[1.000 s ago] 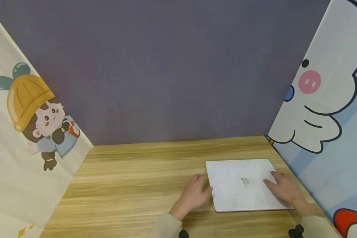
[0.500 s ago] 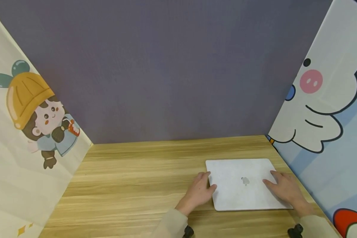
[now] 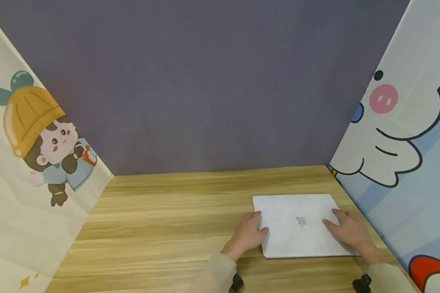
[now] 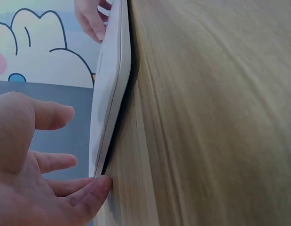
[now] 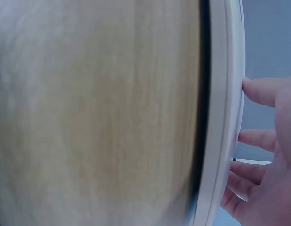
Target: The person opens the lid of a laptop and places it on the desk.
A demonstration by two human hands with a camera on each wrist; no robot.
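A closed silver laptop (image 3: 293, 236) with an apple logo on its lid lies flat on the right half of the wooden table. My left hand (image 3: 248, 232) is at its left edge. In the left wrist view, lower fingertips (image 4: 104, 181) of this hand touch the laptop's edge near the table, while the thumb and a finger stand apart from the lid. My right hand (image 3: 350, 232) rests over the right edge. Seen from the right wrist, its thumb and a finger touch the lid and the other fingers lie along the side, their tips partly hidden.
The wooden table (image 3: 161, 228) runs back to a dark grey panel (image 3: 220, 81). A cartoon-printed wall (image 3: 407, 162) stands close to my right hand, and another printed wall (image 3: 18, 228) borders the left. Black wrist devices (image 3: 362, 283) show at both sleeves.
My left hand has moved right, from just beside the laptop to its left edge. The right hand has stayed at the right edge, and the laptop has hardly shifted.
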